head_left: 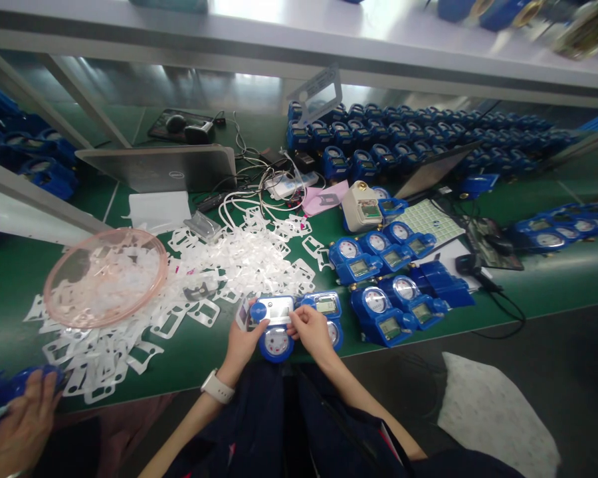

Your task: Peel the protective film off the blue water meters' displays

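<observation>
Right in front of me, at the table's front edge, is a blue water meter (278,342) with a round dial and a pale label panel (279,311) around its small display. My left hand (244,344) grips its left side, thumb on the panel, and a white cut-out label frame (242,315) shows by its fingers. At the panel's right edge, my right hand (313,330) is closed in a pinch; what lies between its fingertips is too small to tell. A second water meter (327,304) stands just behind that hand, partly hidden by it.
Loose white label frames (249,249) spread over the green table, some under a pink round lid (107,279). Several blue meters (379,312) stand to the right, with a scanner (471,267) beyond. A laptop (164,169) is behind. Another person's hand (24,421) holds a blue part at left.
</observation>
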